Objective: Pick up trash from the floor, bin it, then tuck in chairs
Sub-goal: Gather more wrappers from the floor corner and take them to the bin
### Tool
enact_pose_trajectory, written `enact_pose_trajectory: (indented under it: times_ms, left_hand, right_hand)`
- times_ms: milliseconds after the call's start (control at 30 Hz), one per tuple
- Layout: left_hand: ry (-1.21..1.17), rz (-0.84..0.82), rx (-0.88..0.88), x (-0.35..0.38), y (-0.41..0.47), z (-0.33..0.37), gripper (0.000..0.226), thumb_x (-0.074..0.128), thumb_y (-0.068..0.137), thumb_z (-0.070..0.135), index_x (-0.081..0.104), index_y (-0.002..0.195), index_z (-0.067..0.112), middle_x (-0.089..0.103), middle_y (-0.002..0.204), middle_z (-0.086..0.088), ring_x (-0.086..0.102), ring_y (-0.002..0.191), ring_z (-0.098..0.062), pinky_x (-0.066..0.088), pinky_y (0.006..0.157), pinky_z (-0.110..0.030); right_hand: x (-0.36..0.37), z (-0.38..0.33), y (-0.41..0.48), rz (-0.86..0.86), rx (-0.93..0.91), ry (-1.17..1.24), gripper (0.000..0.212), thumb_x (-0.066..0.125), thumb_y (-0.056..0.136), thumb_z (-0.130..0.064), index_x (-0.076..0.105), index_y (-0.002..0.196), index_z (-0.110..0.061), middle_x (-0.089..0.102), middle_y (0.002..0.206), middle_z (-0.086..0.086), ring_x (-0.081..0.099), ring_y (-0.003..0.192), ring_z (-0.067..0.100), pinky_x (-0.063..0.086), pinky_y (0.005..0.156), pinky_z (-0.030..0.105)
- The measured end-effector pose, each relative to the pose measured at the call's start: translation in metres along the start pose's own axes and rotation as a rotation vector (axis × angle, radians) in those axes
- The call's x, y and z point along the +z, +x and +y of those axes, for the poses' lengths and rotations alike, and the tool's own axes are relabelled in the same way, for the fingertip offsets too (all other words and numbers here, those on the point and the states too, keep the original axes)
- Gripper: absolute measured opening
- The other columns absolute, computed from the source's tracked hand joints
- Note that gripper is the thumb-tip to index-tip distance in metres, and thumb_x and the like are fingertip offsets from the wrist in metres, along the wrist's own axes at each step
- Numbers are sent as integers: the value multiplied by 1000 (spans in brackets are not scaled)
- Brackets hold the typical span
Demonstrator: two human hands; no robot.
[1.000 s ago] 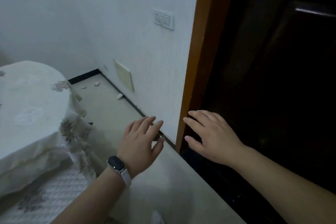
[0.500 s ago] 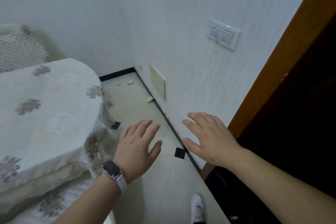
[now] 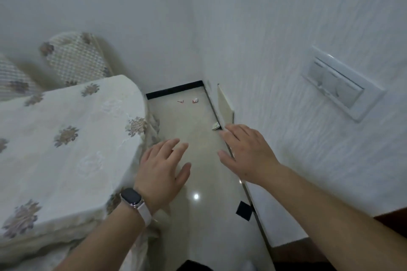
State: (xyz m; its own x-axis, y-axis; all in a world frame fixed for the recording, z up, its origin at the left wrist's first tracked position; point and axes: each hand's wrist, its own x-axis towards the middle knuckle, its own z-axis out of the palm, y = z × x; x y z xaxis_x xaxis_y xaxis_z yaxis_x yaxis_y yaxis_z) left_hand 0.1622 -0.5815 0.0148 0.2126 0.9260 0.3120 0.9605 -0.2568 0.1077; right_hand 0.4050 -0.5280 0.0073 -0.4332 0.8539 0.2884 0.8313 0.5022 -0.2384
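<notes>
Three bits of trash lie on the pale floor strip between table and wall: a small red-white scrap (image 3: 180,101) and a crumpled red-white wrapper (image 3: 195,100) near the far corner, and a white folded piece (image 3: 215,126) by the wall base. My left hand (image 3: 163,168), with a watch on its wrist, hovers open and empty above the floor beside the table's edge. My right hand (image 3: 246,153) is also open and empty, fingers spread, just short of the white piece. Two covered chair backs (image 3: 76,59) stand behind the table.
A round table under a floral cloth (image 3: 66,138) fills the left. A white wall with a switch plate (image 3: 340,82) and a cream panel (image 3: 225,103) runs along the right. A black floor tile (image 3: 244,211) lies near the skirting. A dark wooden door frame (image 3: 392,219) is at the right edge.
The view has swung left, away from the dark doorway, and moved forward along the floor strip. Both open hands have stayed out in front, now nearer the trash.
</notes>
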Motion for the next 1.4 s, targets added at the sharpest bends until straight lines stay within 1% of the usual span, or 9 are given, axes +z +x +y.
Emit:
enact_pose_trajectory:
  times_ms: [100,300,467,600,700,833,1000,1167,1400]
  left_hand:
    - [10,-44,-35,8,23,-10,50,45,86,48,61,126,23,60,130,-1,57,115,-29,43,96,-43]
    - [23,-84,-93,32,80,-50,50,42,89,49,57,130,26,58,133,-2,54,119,-27,43,98,-44]
    - [-27,-110,-133,76,136,-110,51,42,88,49,57,129,23,59,131,-3,54,118,-30,42,99,-47]
    - [-80,-104,-119,110,198,-166,50,44,88,47,61,125,19,62,126,-5,58,113,-29,45,94,-45]
    - [-114,-85,-99,123,244,-208,49,45,87,46,63,123,19,63,124,-6,60,108,-30,46,91,-43]
    - [-136,-96,-79,134,301,-262,49,45,87,46,62,124,19,63,125,-6,60,110,-30,46,93,-44]
    - [-155,-104,-82,152,355,-301,50,44,88,47,60,126,19,62,128,-6,58,112,-29,45,94,-45]
    - [-176,-129,-91,180,412,-333,49,46,88,46,60,127,20,61,127,-6,58,111,-29,45,93,-44]
    - [-123,-175,-125,230,519,-379,50,45,88,46,61,127,19,62,128,-6,59,112,-27,45,94,-44]
  right_hand:
    - [11,17,30,-11,-9,16,52,41,91,-48,54,130,-16,53,133,3,48,124,25,42,101,42]
    - [48,42,99,-33,-14,24,51,43,89,-47,57,127,-15,56,131,4,50,119,24,42,99,40]
    - [85,64,171,-59,-13,-34,50,45,87,-47,60,123,-15,59,126,5,54,115,25,43,95,40]
    - [106,75,243,-114,25,-96,50,44,87,-47,60,122,-16,59,127,4,56,114,25,45,94,41]
    - [115,79,298,-109,6,-136,46,47,86,-46,61,118,-16,60,124,4,56,111,24,46,91,39]
    - [127,81,367,-101,11,-169,46,48,84,-45,64,116,-15,62,122,5,56,110,23,47,89,38]
    - [144,91,421,-102,38,-174,44,51,85,-43,63,116,-15,62,124,6,55,113,23,47,90,40]
    - [169,123,484,-134,47,-168,48,48,85,-45,63,117,-12,61,123,8,57,111,27,48,89,41]
    - [235,184,596,-187,49,-103,51,44,87,-46,61,122,-12,59,126,8,56,113,27,46,92,41]
